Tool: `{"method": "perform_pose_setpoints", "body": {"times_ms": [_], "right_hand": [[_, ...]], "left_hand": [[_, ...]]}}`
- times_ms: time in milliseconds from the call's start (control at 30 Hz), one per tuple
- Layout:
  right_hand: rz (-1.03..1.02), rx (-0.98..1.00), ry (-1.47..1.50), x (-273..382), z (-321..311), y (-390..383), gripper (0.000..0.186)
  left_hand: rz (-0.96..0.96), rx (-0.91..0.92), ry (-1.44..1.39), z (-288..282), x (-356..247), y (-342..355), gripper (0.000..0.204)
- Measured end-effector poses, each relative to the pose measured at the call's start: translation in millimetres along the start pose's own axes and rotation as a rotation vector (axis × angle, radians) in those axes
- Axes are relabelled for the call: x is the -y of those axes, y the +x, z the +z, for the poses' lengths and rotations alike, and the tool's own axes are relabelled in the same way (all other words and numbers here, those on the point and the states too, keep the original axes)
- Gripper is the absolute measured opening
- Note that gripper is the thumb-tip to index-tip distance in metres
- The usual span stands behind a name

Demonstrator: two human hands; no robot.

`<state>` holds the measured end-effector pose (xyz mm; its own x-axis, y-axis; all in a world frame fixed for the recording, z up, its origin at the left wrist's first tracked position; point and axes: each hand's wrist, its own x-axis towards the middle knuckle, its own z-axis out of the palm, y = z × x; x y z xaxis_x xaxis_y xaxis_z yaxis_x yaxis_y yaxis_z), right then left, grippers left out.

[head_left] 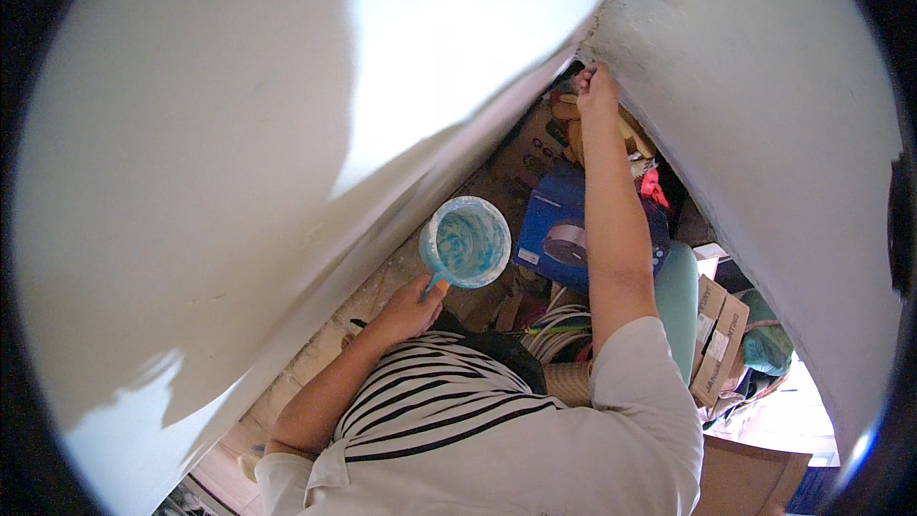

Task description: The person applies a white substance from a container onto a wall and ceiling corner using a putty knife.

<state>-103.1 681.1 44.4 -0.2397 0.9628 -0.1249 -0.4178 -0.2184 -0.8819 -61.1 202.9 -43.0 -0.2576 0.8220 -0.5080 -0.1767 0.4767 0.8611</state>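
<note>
My left hand (415,309) is closed round the handle of a light-blue plastic dipper (466,241), held in front of my striped shirt. Its round mouth faces up, and whitish residue coats the inside and rim. A small orange piece shows beside the handle; what it is I cannot tell. Stretched far forward, my right hand (597,88) is at the corner where two pale walls meet. Its fingers are curled together, and whatever they may hold is too small to make out. The wall corner (590,46) looks rough and chipped just beyond those fingers.
Below my right forearm sits a blue box (547,207) with a tape roll (565,243) on it. Coiled white cable (562,333) lies nearer me. A pale green panel (679,298) and cardboard boxes (723,344) stand to the right. Walls slope close on both sides.
</note>
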Motion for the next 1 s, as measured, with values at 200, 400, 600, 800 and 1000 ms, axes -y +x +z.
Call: {"method": "perform_pose_setpoints", "body": {"times_ms": [200, 400, 600, 800, 1000], "right_hand": [[-0.059, -0.002, 0.041, 7, 8, -21, 0.012], [-0.133, 0.007, -0.013, 9, 16, -45, 0.013], [-0.171, 0.035, -0.018, 13, 18, -61, 0.013], [-0.198, 0.050, -0.032, 24, 26, -81, 0.014], [-0.199, 0.097, -0.036, 33, 24, -87, 0.012]], "left_hand": [[0.019, 0.004, 0.036, -1, 5, 5, 0.042], [-0.001, 0.032, 0.007, -4, -6, 0, 0.042], [0.025, 0.036, 0.061, -6, -3, 2, 0.043], [0.050, 0.032, 0.011, -4, 0, 2, 0.042], [0.029, 0.042, -0.013, -4, -5, -1, 0.039]]}}
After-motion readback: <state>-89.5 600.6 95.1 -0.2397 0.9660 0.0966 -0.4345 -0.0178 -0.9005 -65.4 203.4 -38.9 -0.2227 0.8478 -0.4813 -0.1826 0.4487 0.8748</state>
